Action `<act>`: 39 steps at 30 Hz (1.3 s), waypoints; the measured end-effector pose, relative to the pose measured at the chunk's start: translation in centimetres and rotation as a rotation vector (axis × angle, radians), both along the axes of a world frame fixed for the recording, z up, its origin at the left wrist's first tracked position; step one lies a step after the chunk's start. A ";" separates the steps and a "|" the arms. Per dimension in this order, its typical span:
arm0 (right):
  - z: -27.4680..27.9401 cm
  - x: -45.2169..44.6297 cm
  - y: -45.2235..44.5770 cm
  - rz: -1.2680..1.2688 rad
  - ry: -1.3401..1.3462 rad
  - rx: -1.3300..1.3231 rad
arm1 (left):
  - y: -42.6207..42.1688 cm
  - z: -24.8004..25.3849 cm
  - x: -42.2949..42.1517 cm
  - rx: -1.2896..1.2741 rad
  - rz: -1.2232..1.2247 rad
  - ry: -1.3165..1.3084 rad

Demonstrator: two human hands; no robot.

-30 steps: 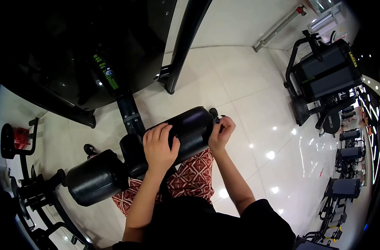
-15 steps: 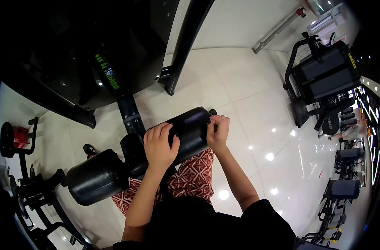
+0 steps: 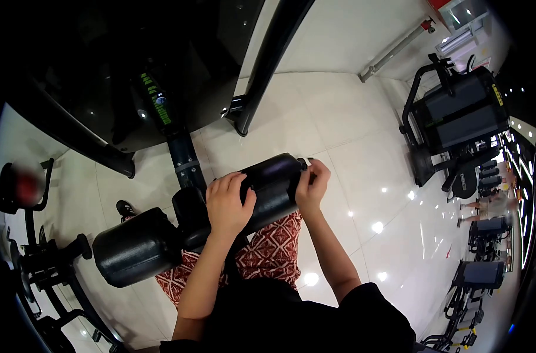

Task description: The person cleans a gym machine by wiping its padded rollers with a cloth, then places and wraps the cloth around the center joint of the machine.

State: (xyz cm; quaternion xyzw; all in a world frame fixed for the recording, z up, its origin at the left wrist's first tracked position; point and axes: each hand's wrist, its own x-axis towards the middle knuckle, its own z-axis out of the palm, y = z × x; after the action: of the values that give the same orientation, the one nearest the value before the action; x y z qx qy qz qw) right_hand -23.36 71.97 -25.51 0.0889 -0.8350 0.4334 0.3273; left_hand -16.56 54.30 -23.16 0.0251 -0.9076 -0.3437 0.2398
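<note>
A thick black roller pad [image 3: 274, 187] lies across a gym machine, above my legs in patterned red trousers [image 3: 271, 250]. My left hand [image 3: 228, 203] curves over its inner end, the thumb lying along the padding and the fingers bent over the far side. At the outer end, my right hand [image 3: 313, 185] is closed, its fingers curled against the pad's edge beside a small dark end knob [image 3: 303, 163]. What lies under those fingers is partly hidden. A matching second roller pad [image 3: 135, 247] sits on the left, untouched, joined through the machine's black centre post [image 3: 188, 206].
A dark machine panel with green lettering [image 3: 157, 103] stands in front, flanked by black frame legs [image 3: 247, 112]. Other gym machines stand at the right [image 3: 459, 115] and left [image 3: 50, 259]. A person [image 3: 491, 207] is far off at the right. Pale tiles [image 3: 362, 153] cover the floor.
My right hand has shifted slightly outward and its fingers have turned at the pad's end, showing more of the end knob. The left hand stays on the pad. The view has tilted slightly.
</note>
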 end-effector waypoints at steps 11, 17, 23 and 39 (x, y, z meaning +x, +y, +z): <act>0.3 -0.2 -0.4 0.068 -0.034 0.021 | -0.2 -0.1 -0.1 0.021 0.009 0.004; 2.8 -0.6 0.0 0.316 -0.019 0.332 | -0.4 -0.2 -0.3 0.012 -0.001 -0.009; 2.3 -2.8 -0.5 0.135 -0.085 -0.282 | -1.5 -0.2 -2.2 0.208 0.038 -0.248; 21.2 -4.4 -10.4 0.843 -0.053 -0.325 | -3.6 -0.7 -4.0 0.319 0.052 -0.283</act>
State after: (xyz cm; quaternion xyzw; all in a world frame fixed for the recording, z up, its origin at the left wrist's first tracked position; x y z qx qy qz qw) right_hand -27.78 61.54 -4.32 0.3576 -0.6550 0.6564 0.1106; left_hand -20.52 50.69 -23.88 0.1341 -0.8653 -0.4700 0.1116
